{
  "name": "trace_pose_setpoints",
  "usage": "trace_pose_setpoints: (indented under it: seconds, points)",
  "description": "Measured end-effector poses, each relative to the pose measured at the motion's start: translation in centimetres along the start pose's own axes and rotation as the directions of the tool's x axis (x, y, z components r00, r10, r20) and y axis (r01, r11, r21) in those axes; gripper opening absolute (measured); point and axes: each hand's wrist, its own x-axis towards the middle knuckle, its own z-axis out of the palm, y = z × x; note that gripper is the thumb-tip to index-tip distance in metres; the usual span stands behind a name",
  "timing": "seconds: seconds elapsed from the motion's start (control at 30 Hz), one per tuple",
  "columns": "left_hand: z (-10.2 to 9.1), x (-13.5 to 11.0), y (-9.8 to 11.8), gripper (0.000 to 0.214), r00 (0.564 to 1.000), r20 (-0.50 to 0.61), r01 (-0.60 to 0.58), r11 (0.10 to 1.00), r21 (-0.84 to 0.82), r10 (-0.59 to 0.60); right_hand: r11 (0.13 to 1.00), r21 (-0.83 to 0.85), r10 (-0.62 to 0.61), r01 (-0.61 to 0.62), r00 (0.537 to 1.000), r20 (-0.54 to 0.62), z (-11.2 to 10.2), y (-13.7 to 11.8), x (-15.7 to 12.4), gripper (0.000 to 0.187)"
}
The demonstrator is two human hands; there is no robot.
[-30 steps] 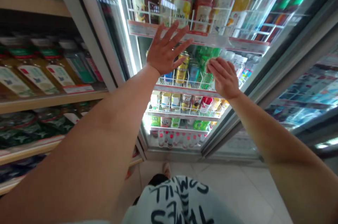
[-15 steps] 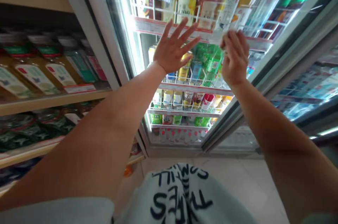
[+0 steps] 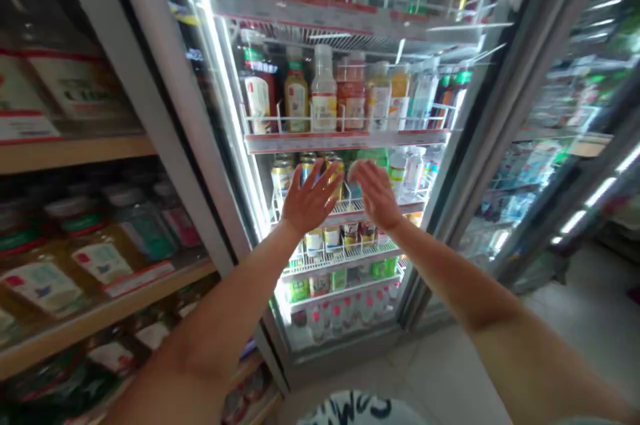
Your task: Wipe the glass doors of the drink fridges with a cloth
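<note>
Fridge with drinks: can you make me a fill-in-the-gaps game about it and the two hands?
1. The left hand and the right hand hold ___.
2. The row of bottles stands on the fridge shelf just ___ the hands.
3. The wooden shelf is on the person's ___ side.
Missing words: nothing; above; left.

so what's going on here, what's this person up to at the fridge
A person stands at a lit drinks cooler with both arms stretched out. The left hand and right hand are open, fingers spread, holding nothing, side by side in front of the shelf of cans. A row of bottles stands on the shelf above. Whether the hands touch glass or the cans cannot be told.
</note>
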Motion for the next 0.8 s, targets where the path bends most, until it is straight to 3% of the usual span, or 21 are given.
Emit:
trace_pose_setpoints:
  seconds: [0.07, 0.17, 0.27, 0.43, 0.6, 0.73, 0.8]
  points:
    - [0.4, -0.3, 0.0, 0.060, 0.999, -0.052, -0.008, 0.999, -0.039, 0.006, 0.992, 0.084, -0.112, 0.096, 0.972, 0.206, 0.6, -1.1, -0.8, 0.069]
    - [1.0, -0.1, -0.2, 0.067, 0.998, -0.058, 0.022, 0.995, -0.099, -0.028, 0.993, -0.016, 0.115, -0.114, 0.988, 0.105, 1.0, -1.3, -0.7, 0.069]
    - [1.1, 0.2, -0.2, 0.070, 0.996, -0.081, 0.011, 0.989, -0.148, -0.023, 0.950, -0.121, 0.285, -0.289, 0.957, -0.043, 0.7, -1.3, -0.2, 0.069]
    - [0.6, 0.1, -0.2, 0.071, 0.992, -0.123, -0.008, 0.985, -0.174, -0.014, 0.990, -0.078, 0.127, -0.118, 0.983, 0.130, -0.2, -2.1, -0.5, 0.058]
    - [0.2, 0.5, 0.3, 0.076, 0.986, -0.166, -0.001, 0.988, -0.154, -0.025, 0.961, -0.125, 0.247, -0.249, 0.969, -0.026, -0.4, -1.0, 0.0, 0.062]
    - [0.1, 1.8, 1.0, 0.082, 0.975, -0.213, 0.034, 0.992, -0.121, -0.060, 0.990, -0.075, 0.125, -0.118, 0.987, 0.098, 0.7, -1.9, -0.3, 0.067]
    - [0.2, 2.2, 1.5, 0.086, 0.976, -0.206, 0.048, 0.993, -0.107, -0.069, 0.995, -0.064, 0.082, -0.076, 0.991, 0.106, 0.6, -1.4, -0.2, 0.071]
